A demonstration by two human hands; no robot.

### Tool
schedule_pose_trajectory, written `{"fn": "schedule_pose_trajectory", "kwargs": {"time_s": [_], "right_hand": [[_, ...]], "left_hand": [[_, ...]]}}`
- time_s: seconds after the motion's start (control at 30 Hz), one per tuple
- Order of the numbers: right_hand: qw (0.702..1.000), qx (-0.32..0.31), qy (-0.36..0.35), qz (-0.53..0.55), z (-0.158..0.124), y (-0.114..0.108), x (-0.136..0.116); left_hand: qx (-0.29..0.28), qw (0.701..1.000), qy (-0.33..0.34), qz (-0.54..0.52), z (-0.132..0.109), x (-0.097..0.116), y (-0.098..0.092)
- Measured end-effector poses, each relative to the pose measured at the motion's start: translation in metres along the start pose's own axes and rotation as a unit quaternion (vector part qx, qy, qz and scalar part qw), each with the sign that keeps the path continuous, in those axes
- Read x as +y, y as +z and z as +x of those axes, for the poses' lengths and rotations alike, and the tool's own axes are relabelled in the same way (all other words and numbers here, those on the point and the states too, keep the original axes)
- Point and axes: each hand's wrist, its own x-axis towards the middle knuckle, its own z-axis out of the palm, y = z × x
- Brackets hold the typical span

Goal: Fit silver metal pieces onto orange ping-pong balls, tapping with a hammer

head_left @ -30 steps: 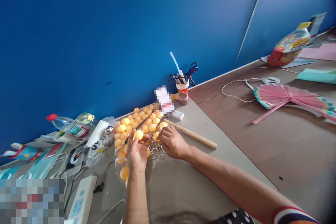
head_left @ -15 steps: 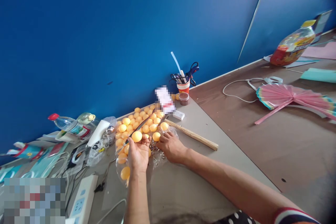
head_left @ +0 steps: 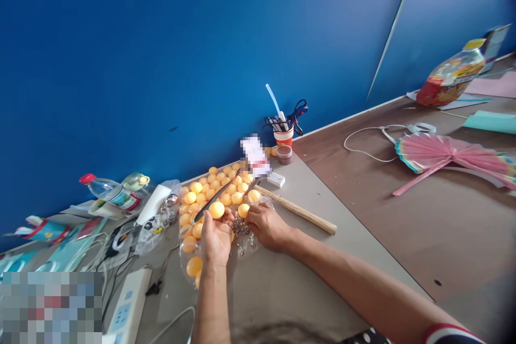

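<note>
My left hand (head_left: 217, 239), palm up, holds an orange ping-pong ball (head_left: 216, 209) between thumb and fingers. Opposite it, my right hand (head_left: 268, 227) has its fingers bent together beside another orange ball (head_left: 243, 210); whatever its fingertips pinch is hidden. Below the fingertips lies a heap of small shiny metal pieces (head_left: 242, 227) on clear plastic. Many more orange balls (head_left: 194, 266) sit in a clear plastic bag behind and left of my hands. A thin dark strip (head_left: 220, 193) lies slantwise over them.
A wooden stick (head_left: 298, 209), a small white box (head_left: 276, 179), a round tub (head_left: 284, 154) and a cup of pens (head_left: 283, 135) stand beyond my right hand. Leftward are a power strip (head_left: 129, 301), cables and bottles (head_left: 113, 193). A pink paper fan (head_left: 447, 153) lies right.
My left hand and its ball have shifted slightly right, closer to my right hand. The right fingers have drawn back a little from the metal pieces. The whole view has shifted slightly.
</note>
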Motion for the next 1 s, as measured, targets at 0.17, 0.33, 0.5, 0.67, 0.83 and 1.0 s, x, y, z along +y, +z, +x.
{"fn": "schedule_pose_trajectory", "kwargs": {"time_s": [0.17, 0.33, 0.5, 0.67, 0.83, 1.0], "right_hand": [[0.990, 0.079, 0.037, 0.107, 0.001, -0.003, 0.000], [0.961, 0.107, 0.082, 0.242, 0.000, -0.004, -0.008], [0.944, 0.084, 0.080, 0.308, -0.003, -0.002, -0.013], [0.918, 0.084, 0.113, 0.372, -0.001, 0.002, -0.009], [0.885, 0.086, 0.158, 0.430, 0.001, 0.004, -0.006], [0.865, 0.116, 0.123, 0.473, 0.003, 0.003, -0.009]], "left_hand": [[-0.007, 1.000, -0.003, 0.022, 0.000, 0.000, -0.001], [-0.018, 1.000, 0.004, 0.022, -0.001, 0.001, -0.001], [-0.015, 0.999, 0.023, 0.029, -0.002, 0.002, 0.002], [-0.021, 0.998, 0.017, 0.051, -0.004, 0.001, 0.005], [-0.035, 0.998, -0.010, 0.054, -0.009, 0.002, 0.008], [-0.049, 0.995, -0.024, 0.082, -0.009, -0.003, 0.008]]}}
